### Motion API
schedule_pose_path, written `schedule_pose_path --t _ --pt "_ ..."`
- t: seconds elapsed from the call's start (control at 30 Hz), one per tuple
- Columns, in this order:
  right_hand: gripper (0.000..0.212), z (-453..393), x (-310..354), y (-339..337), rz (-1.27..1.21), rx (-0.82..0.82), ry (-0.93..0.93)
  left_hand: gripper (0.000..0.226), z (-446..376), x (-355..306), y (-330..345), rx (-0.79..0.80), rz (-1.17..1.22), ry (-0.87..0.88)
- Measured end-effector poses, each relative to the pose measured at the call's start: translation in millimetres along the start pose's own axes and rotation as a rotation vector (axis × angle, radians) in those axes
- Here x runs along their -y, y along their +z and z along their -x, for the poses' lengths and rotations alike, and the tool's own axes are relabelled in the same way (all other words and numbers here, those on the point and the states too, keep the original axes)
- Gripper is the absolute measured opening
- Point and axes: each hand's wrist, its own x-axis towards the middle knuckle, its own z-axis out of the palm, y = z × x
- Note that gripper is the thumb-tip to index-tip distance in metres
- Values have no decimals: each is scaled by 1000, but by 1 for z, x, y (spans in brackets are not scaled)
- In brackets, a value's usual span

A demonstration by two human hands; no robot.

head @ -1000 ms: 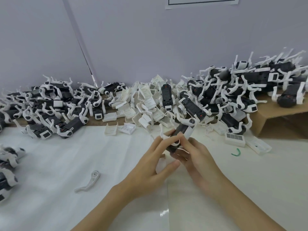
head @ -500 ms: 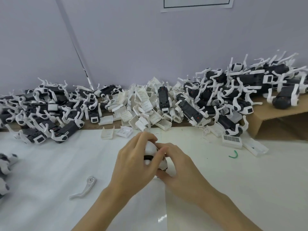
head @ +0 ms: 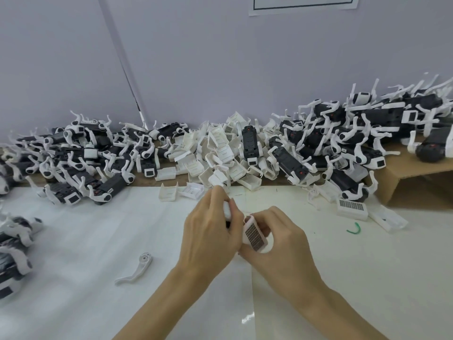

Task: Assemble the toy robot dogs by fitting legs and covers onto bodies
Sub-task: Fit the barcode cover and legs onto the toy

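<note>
Currently, both hands: working one toy dog body [head: 252, 233] above the white table [head: 98, 241], centre of view.
Left hand [head: 210, 239]: fingers curled round the upper end of the body, gripping it; back of hand faces the camera.
Right hand [head: 282, 249]: fingers curled under and round the lower end, holding the piece with the dark grid panel turned up.
Body: mostly hidden between the two hands; its legs cannot be made out.
Loose leg [head: 136, 268]: lies flat on the table, left of the hands, apart from them.
Cover heap [head: 220, 158]: white covers piled against the wall, directly behind the hands.
Left heap [head: 81, 158]: dark bodies with white legs.
Cardboard box [head: 416, 177]: lies at right, bodies stacked on top of it.
Green scrap [head: 354, 228]: on the table, right of the hands.
</note>
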Motion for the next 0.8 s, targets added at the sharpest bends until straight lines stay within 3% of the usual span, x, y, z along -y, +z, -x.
schedule_pose_path --t 0.13,0.23,0.37,0.5,0.6,0.73,0.8 --pt "45 -7 -3 1 -57 133 28 23 -1 14 -5 5 39 45" --pt "58 -16 -20 -12 26 146 114 21 -3 27 -5 -26 142 -42" --pt "57 -28 -51 -53 385 371 330 20 -7 42 -6 -49 232 -208" --pt "61 -34 -67 -95 775 534 578 22 -8 44 -6 -61 257 -232" --pt "60 -36 -72 -118 756 476 692 23 -8 42 -6 -40 243 -215" --pt "32 -44 -90 -121 662 138 556 22 -7 41 -6 -32 234 -194" --pt "36 -47 -99 -115 723 106 514 22 -7 41 -6 -36 229 -193"
